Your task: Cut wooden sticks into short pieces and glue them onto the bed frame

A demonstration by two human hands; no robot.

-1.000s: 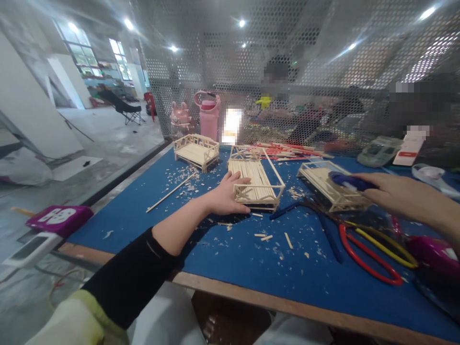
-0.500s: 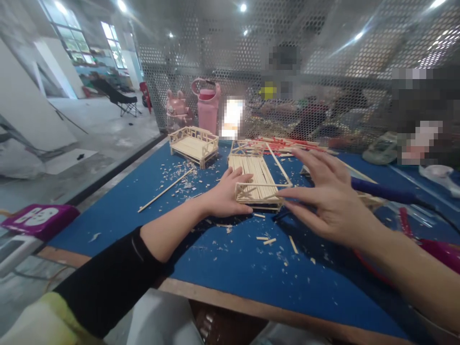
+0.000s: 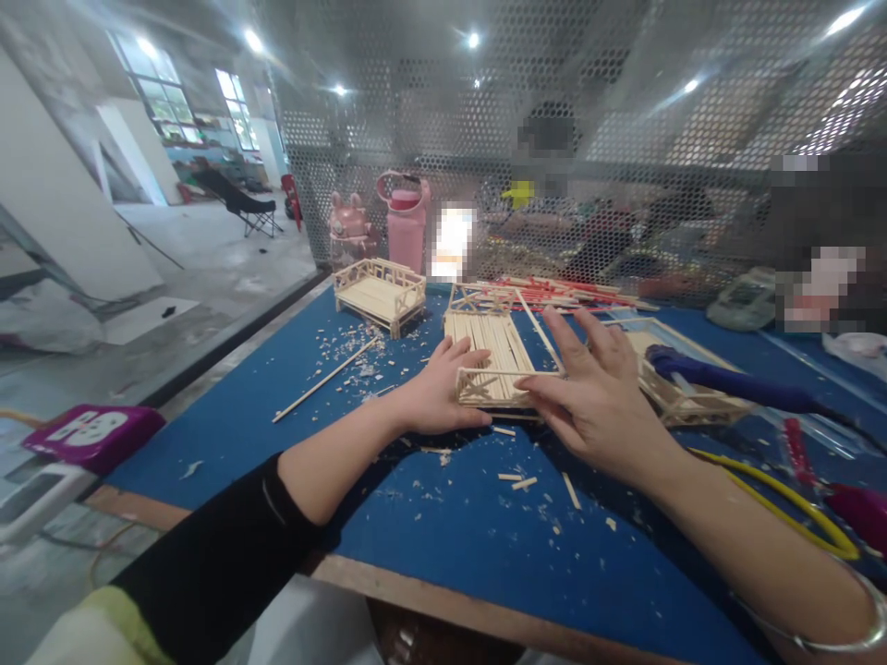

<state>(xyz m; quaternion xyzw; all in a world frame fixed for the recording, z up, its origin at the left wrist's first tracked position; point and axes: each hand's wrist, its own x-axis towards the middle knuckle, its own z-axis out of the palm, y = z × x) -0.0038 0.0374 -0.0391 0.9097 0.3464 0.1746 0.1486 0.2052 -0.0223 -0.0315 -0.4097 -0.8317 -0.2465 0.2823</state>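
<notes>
A small model bed of thin wooden sticks, with a slatted deck and low railings, lies on the blue table. My left hand grips its near left corner, fingers over the deck and thumb along the front. At the near right corner, my right hand has thumb and forefinger closed around the end, its other fingers raised. The exact contact there is partly hidden. A loose-looking stick slants along the model's right side to the front top rail. A finished-looking second model stands at the back left.
Right of my hand lies another stick frame under a blue-handled tool. Red-tipped sticks are piled behind. A long stick and scraps litter the table. A pink bottle stands by the mesh screen.
My right hand has moved left and closed onto the model's near right corner. My left hand keeps its hold. The view has shifted slightly, showing more of the frame and a yellow cable at right.
</notes>
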